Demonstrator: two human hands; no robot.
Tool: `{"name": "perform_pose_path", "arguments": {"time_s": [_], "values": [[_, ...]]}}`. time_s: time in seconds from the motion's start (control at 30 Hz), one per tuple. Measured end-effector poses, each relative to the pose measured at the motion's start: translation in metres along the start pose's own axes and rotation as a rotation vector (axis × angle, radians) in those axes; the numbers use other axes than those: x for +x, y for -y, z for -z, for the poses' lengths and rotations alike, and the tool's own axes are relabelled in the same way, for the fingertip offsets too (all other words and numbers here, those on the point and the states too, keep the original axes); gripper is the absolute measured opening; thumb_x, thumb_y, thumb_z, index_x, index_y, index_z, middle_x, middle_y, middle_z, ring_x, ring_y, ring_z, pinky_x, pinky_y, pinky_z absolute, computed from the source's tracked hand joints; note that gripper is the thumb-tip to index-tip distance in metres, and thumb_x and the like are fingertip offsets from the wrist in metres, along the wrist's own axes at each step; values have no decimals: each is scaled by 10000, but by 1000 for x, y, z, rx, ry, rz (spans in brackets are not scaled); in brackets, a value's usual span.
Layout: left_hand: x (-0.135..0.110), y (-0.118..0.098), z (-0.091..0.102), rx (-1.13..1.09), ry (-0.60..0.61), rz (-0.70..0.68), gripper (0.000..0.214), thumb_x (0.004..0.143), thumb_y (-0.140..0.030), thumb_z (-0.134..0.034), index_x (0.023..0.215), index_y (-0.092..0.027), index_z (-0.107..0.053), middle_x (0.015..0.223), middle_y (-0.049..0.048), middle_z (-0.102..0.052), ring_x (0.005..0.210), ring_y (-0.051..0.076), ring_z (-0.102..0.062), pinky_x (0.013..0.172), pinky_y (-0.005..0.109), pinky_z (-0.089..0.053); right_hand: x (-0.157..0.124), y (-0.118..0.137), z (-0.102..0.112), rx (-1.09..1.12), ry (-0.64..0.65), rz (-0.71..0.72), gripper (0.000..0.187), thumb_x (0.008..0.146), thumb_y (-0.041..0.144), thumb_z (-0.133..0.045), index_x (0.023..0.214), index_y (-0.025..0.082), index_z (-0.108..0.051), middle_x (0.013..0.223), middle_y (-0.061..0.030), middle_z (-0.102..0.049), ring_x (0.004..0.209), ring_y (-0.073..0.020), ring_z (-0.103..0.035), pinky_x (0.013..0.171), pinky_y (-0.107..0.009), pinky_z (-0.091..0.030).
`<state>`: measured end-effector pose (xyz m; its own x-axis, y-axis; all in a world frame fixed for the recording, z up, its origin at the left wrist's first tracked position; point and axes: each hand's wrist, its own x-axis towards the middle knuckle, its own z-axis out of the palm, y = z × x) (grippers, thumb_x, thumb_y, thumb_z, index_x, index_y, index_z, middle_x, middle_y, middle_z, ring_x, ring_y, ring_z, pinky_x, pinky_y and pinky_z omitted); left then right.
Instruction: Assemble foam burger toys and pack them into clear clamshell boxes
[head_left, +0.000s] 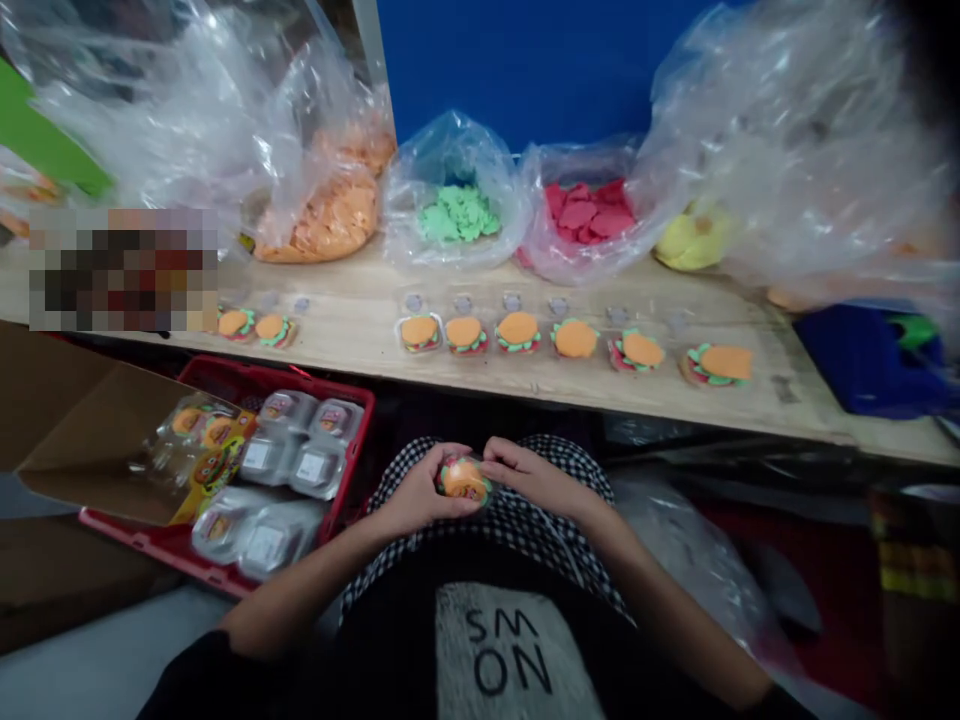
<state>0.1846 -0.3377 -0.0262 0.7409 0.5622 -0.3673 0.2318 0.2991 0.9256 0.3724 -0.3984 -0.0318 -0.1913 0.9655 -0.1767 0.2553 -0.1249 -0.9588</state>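
Note:
Over my lap, my left hand is wrapped round a small clear box with a toy burger inside, orange on top with green edges. The fingers of my right hand are bent in a pinch at the box's right edge; what lies between them is too small to make out. A row of toy burgers in open clear boxes stands on the wooden table in front of me. Two more toy burgers sit farther left.
Plastic bags of green pieces, red pieces and orange pieces line the back. Below left, a red crate holds several packed clear boxes and a cardboard box. A blue container stands right.

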Motion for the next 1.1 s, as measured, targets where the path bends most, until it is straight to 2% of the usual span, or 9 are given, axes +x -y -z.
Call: {"name": "perform_pose_path", "arguments": {"time_s": [0.1,0.17,0.27,0.33,0.4,0.57,0.83,1.1], "values": [[-14,26,-13,-33,90,86,644,565,-262,-726,1122,-193,-409,975,32,-516,808,126,-511,706,244,-412,-22,-18,-12,31,107,-58,284,827,439,-409,696,189,-446,670,31,-395,648,-114,-375,588,-228,-310],[-18,31,-15,-17,122,85,579,639,-300,-673,1148,-202,-414,1019,48,-514,866,145,-507,749,265,-409,-31,-21,-17,39,108,-65,265,835,417,-403,705,190,-443,672,29,-395,649,-114,-375,587,-229,-310],[-17,25,-13,103,-13,-20,315,755,-364,-539,1009,-178,-551,1025,67,-521,968,179,-472,842,298,-370,-37,-18,-19,-2,96,-36,243,843,384,-403,698,192,-436,679,26,-396,652,-115,-374,593,-234,-308],[-13,20,-10,195,-137,-51,249,765,-376,-518,859,-163,-606,932,62,-538,935,183,-474,843,300,-363,-37,-15,-19,-37,92,-17,251,847,383,-395,685,194,-431,674,24,-393,651,-117,-376,593,-237,-307],[-11,16,-10,235,-187,-26,222,747,-368,-542,788,-160,-610,829,44,-542,847,170,-486,799,293,-378,-37,-14,-19,-65,90,-4,268,847,393,-390,671,195,-427,672,22,-396,651,-120,-382,592,-240,-307],[-12,15,-15,255,-202,4,167,719,-317,-560,705,-154,-593,718,15,-516,729,140,-471,711,259,-375,-40,-14,-23,-110,94,3,290,852,405,-377,656,195,-418,672,17,-400,648,-123,-387,587,-246,-300],[-9,34,-23,110,-248,74,166,706,-308,-540,650,-152,-530,646,-2,-485,626,116,-433,605,238,-356,-41,-21,-27,-121,115,-24,293,856,404,-367,658,194,-417,671,20,-403,641,-121,-381,584,-244,-301],[-16,13,-24,328,-220,-23,135,745,-287,-510,718,-171,-574,744,16,-498,762,147,-464,707,256,-365,-47,-11,-25,-143,97,-14,269,862,378,-367,678,196,-438,693,7,-425,659,-128,-398,601,-251,-312]]}}
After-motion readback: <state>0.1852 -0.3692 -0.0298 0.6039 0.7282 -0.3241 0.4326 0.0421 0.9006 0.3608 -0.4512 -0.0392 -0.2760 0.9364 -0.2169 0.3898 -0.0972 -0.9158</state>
